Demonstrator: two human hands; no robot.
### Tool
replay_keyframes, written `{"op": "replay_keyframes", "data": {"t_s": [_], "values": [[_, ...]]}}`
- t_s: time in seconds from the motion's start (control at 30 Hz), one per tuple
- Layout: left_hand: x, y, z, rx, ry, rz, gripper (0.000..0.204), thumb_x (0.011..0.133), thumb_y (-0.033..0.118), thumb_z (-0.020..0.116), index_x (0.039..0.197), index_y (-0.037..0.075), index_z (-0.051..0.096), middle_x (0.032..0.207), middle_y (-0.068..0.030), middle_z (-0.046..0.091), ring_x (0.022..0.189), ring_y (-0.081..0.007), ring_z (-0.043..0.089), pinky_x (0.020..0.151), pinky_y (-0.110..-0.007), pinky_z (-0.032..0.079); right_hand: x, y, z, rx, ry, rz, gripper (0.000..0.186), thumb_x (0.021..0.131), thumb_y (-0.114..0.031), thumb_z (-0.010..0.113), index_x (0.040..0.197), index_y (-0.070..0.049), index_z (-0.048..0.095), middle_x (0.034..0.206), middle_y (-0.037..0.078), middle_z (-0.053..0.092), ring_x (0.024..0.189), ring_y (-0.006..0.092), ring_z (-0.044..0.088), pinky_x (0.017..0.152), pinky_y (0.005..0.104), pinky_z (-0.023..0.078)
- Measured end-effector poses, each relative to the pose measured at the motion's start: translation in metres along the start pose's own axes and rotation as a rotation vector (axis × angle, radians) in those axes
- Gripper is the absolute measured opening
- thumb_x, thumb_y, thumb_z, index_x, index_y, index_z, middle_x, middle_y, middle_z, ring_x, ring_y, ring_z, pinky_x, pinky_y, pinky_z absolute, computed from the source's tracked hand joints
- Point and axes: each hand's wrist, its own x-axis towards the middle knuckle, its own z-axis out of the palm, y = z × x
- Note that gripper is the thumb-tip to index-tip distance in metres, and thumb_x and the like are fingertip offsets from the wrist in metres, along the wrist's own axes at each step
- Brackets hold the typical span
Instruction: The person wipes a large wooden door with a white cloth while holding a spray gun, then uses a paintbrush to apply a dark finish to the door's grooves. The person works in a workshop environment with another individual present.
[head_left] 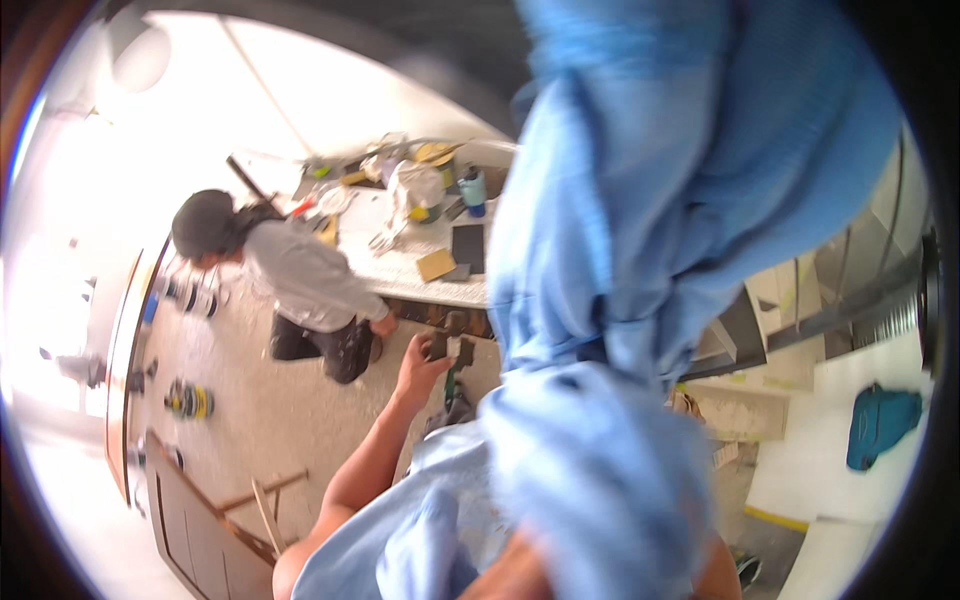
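Observation:
My left hand (424, 368) reaches out from the lower middle, its fingers closed round a small dark blocky thing (438, 346). Its exact kind cannot be made out; a pale patch shows next to my fingertips. Blue cloth, seemingly my right sleeve (610, 250), rises large and blurred across the picture. It hides much of the scene in front of me, and my right hand does not show. Below the left hand, part of a shoe (457, 410) is visible on the dusty floor.
A person in a grey top (305, 280) crouches at the left, beside a white worktable (400, 275). On it lie a yellow sheet (435, 264), a dark sheet (468, 248) and a blue bottle (473, 192). A yellow-and-black canister (188, 399) and a teal bag (882, 426) stand farther out.

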Motion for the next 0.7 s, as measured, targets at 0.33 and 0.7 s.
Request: {"op": "replay_keyframes", "data": {"t_s": [0.33, 0.7], "values": [[-0.029, 0.013, -0.011, -0.024, -0.025, -0.046, 0.064, 0.08, -0.005, 0.077, 0.135, 0.002, 0.046, 0.117, -0.0127, 0.063, 0.109, -0.0212, 0.064, 0.093, -0.033, 0.053, 0.0, -0.012, -0.076, 0.278, 0.429, -0.022, 0.05, 0.094, -0.027, 0.065, 0.137, -0.003, 0.059, 0.137, 0.018, 0.061, 0.132, 0.0372, 0.052, 0.113, 0.0488, 0.037], [-0.107, 0.024, -0.121, -0.413, 0.223, -0.109, 0.066, 0.085, -0.004, 0.075, 0.14, 0.008, 0.041, 0.121, -0.0092, 0.064, 0.111, -0.0187, 0.065, 0.097, -0.034, 0.054, -0.145, -0.006, -0.013, 0.441, 0.338, -0.098, 0.053, 0.094, -0.028, 0.063, 0.14, -0.002, 0.057, 0.14, 0.018, 0.059, 0.136, 0.0364, 0.05, 0.116, 0.0492, 0.034]]}}
